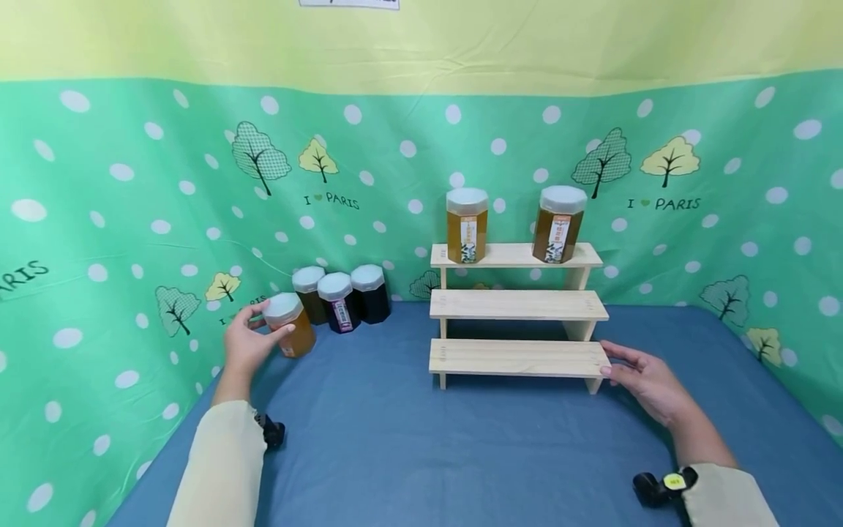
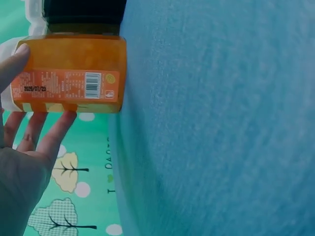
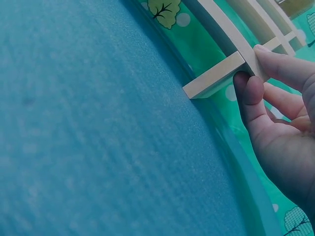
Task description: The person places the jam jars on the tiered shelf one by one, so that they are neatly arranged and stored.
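Right hand [image 1: 648, 380] nearest: pinches right end of bottom shelf [image 1: 514, 357] on wooden stand [image 1: 579, 331]. Left hand [image 1: 246, 348] grasps amber jar [image 1: 299, 337], thumb and fingers on opposing sides, near lid [image 1: 282, 306]. Jar roughly upright, long axis near vertical; base contact with blue cloth [image 1: 395, 439] unclear. Jar lies left of stand, well apart; right hand far from it. Beyond jar: three darker jars [image 1: 341, 311]. Farthest: two upright jars [image 1: 467, 227], top shelf [image 1: 507, 254].

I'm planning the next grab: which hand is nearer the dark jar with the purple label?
Left. The left hand grips an amber jar just to the left of that dark jar; well to its right, the right hand pinches the lowest wooden shelf.
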A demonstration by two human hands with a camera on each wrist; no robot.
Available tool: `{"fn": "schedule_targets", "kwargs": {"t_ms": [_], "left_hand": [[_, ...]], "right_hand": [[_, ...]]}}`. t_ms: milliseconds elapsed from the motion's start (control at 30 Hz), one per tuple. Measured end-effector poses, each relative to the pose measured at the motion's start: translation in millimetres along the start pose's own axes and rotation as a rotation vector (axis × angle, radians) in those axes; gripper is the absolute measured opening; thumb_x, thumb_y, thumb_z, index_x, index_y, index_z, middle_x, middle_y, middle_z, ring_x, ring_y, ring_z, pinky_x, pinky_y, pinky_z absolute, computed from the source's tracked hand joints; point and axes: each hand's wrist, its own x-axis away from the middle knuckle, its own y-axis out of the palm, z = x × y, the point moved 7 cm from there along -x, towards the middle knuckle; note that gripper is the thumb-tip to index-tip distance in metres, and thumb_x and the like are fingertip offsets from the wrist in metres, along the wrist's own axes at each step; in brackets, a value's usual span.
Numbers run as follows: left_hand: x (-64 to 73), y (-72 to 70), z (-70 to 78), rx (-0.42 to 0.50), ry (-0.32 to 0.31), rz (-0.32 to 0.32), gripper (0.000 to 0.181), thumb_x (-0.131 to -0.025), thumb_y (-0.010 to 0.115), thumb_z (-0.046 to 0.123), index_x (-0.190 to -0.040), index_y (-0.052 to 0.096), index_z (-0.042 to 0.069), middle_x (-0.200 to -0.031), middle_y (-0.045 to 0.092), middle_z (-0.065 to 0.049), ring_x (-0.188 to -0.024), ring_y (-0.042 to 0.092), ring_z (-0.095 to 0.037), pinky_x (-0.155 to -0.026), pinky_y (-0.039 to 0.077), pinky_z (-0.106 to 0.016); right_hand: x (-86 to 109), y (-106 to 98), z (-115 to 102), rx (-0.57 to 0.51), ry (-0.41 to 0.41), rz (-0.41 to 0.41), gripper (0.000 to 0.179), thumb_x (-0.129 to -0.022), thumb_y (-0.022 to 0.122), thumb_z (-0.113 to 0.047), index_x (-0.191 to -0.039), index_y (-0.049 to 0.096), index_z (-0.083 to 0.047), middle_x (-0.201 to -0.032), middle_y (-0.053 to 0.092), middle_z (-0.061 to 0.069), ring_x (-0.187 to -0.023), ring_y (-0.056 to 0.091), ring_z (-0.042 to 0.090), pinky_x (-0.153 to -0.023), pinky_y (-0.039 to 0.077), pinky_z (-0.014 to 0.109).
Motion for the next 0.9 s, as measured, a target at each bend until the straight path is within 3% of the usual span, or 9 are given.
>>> {"fn": "schedule_targets", "kwargs": {"t_ms": [267,567,900], "left_hand": [[5.4,9.9,9.8,0.016,0.020,-0.047,0.079,-0.076,0.084,0.037,-0.137,0.046,0.004,-0.146,0.042,-0.016,-0.130,0.044,-0.042,-0.100,0.042,-0.056],[14.3,21.2,9.4,0.125,0.007,-0.095,0.079,-0.074,0.087,0.031,-0.133,0.043,0.002,-0.147,0.043,-0.014,-0.133,0.042,-0.037,-0.103,0.041,-0.054],[31.7,16.9,15.3,0.139,-0.054,-0.036,0.084,-0.070,0.089,0.032,-0.136,0.045,0.003,-0.142,0.044,-0.013,-0.129,0.048,-0.035,-0.101,0.043,-0.050]], "right_hand": [[-0.4,-3,1,-0.003,0.012,0.010,0.075,-0.095,0.066,-0.026,-0.151,0.026,0.004,-0.148,0.031,0.031,-0.095,0.056,-0.003,-0.078,0.050,0.021],[1.8,-5,-2,-0.005,0.008,0.012,0.074,-0.095,0.066,-0.025,-0.150,0.027,0.006,-0.148,0.031,0.031,-0.095,0.056,-0.003,-0.078,0.050,0.021],[1.0,0,-4,-0.033,-0.007,0.010,0.073,-0.095,0.067,-0.023,-0.149,0.028,0.007,-0.145,0.033,0.029,-0.094,0.057,0.001,-0.078,0.051,0.023]]}}
